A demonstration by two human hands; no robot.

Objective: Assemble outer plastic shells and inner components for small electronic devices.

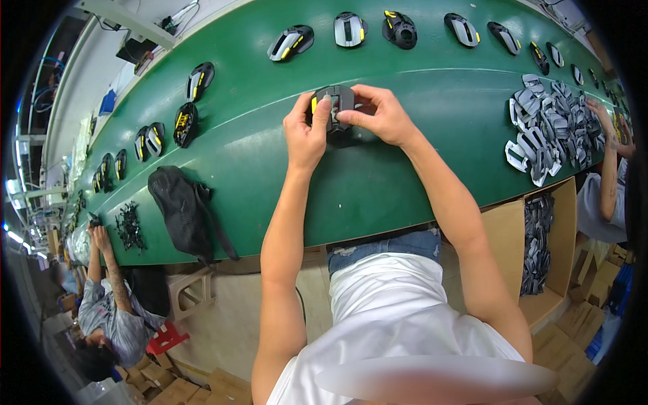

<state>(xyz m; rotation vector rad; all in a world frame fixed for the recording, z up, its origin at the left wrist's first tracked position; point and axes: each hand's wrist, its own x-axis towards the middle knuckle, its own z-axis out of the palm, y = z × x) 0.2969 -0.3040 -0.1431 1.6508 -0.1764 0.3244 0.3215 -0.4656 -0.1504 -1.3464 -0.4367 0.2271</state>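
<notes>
Over the green work table, I hold a dark grey computer mouse with a yellow strip on its left side. My left hand grips that side, its thumb lying on the mouse's upper face. From the right, my right hand closes on the mouse, with the thumb pressed near its middle and the fingers at its far edge. The undersides of the fingers and the bottom of the mouse are hidden.
Several grey, black and yellow mice stand along the far side. A heap of grey shell pieces lies right, above a cardboard box of parts. At left are a black bag and small black parts. Co-workers' hands show at both sides.
</notes>
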